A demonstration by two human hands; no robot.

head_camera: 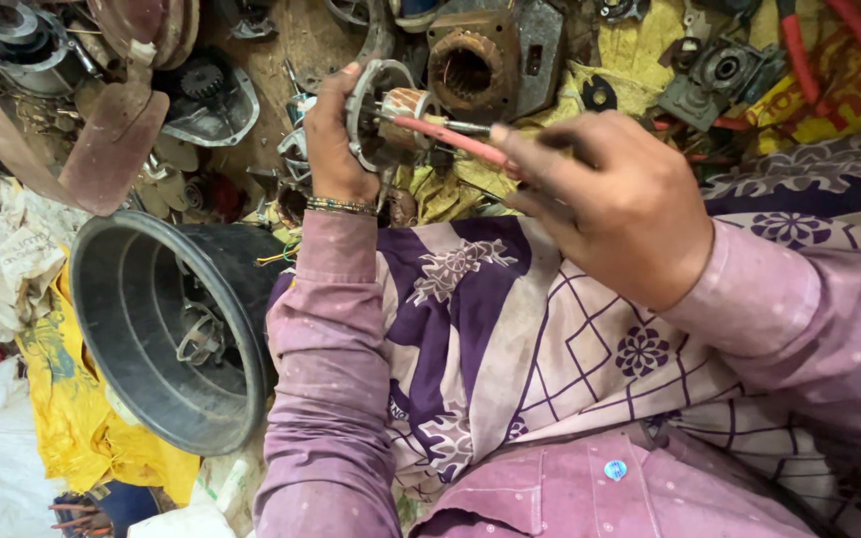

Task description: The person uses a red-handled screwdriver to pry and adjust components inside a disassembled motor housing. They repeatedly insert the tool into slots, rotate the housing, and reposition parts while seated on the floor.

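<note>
While it is held up above the lap, the small round metal motor part with a copper-wound core [388,118] sits in the left hand [336,139], whose fingers curl around its silvery ring and grip it from the left side. Into its middle points the pink-handled screwdriver [450,136], its thin metal shaft touching the copper core; the right hand [615,204] is closed around the handle, thumb and fingers pinching it near the end. A beaded bracelet [341,206] circles the left wrist, and both arms wear faded pink sleeves [326,359]. Beneath the hands a purple and cream patterned cloth [510,329] covers the lap. Just left of the left forearm lies a large grey round fan housing [151,329], open side up, with a wire frame and thin coloured wires inside it. Under it is a crumpled yellow cloth [72,418]. Behind the held part, on the cluttered ground, rests a rusty square motor stator with a round bore [470,65]. Farther left lie a brown fan blade [112,144] and a black toothed gear in a metal cover [203,85]. Red hoses [799,50] run across the upper right corner.
</note>
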